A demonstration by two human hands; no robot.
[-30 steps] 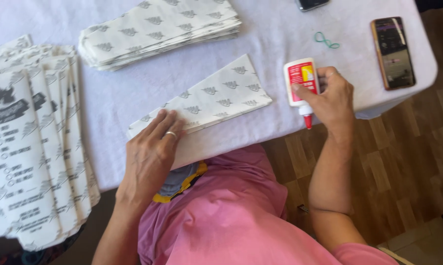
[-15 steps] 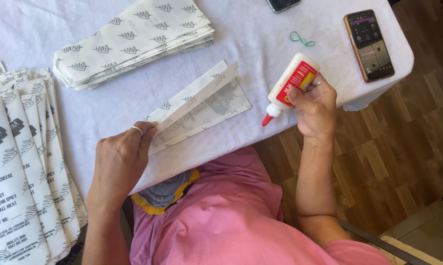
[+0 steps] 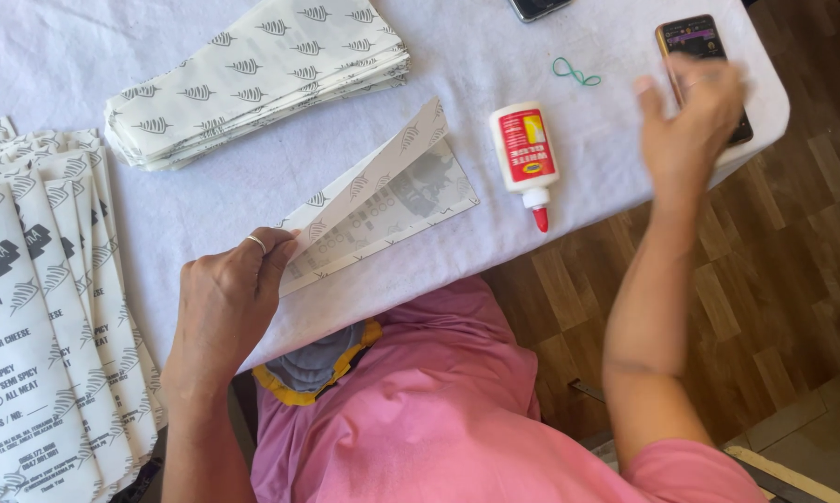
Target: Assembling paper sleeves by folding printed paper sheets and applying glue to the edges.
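Left hand [image 3: 223,303] still pinching near-left end of paper sleeve [image 3: 383,210], flap now lifted open. Glue bottle [image 3: 524,154] released, lying on table [image 3: 159,205] right of sleeve. Right hand [image 3: 690,116] empty, fingers spread, blurred, moved far-right over phone [image 3: 695,42].

Folded sheet [image 3: 373,210] under my left fingers [image 3: 276,256]: thin matt paper, creased, leaf-printed. Ring on one of those fingers: polished metal. Tabletop [image 3: 206,200] beneath my fingers: white cloth cover, soft and slightly wrinkled. Glue bottle [image 3: 522,154] between my two hands: smooth white plastic with a glossy label and red tip. Phone [image 3: 695,42] at my right fingers [image 3: 648,93]: glossy glass face. Floor [image 3: 802,242] beyond the tabletop edge: wood planks, low sheen. My shirt [image 3: 439,419]: matt pink cloth.
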